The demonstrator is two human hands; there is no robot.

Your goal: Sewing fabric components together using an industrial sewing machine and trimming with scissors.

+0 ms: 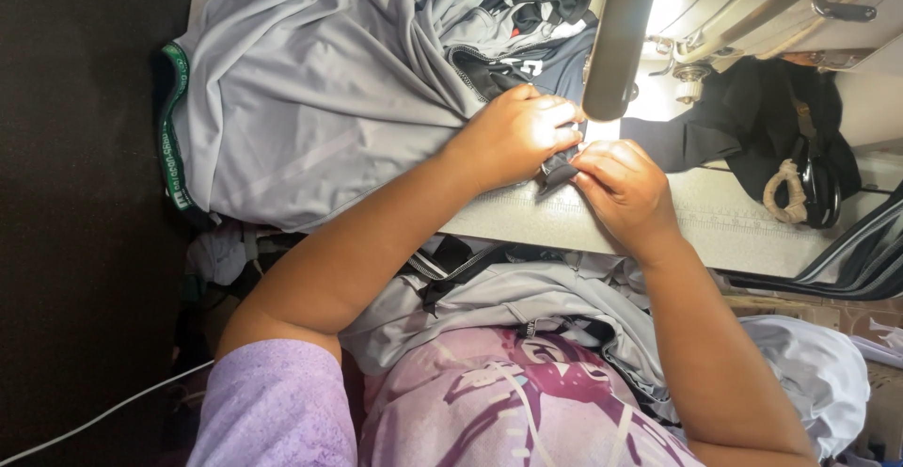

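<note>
Pinching one dark fabric strip (562, 172), left hand (519, 133) and right hand (623, 185) grip it, apparently closed.

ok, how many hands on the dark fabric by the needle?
2. Left hand presses the dark navy fabric piece from the left; right hand pinches its edge from the right. No other hands are visible.

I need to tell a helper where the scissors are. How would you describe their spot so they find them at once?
Start at the sewing machine at the top right, then go down past the black cloth draped under it. The scissors lie at the table's right end: black handles beside a loop of pale cord, the only hard tool among fabric.
</note>
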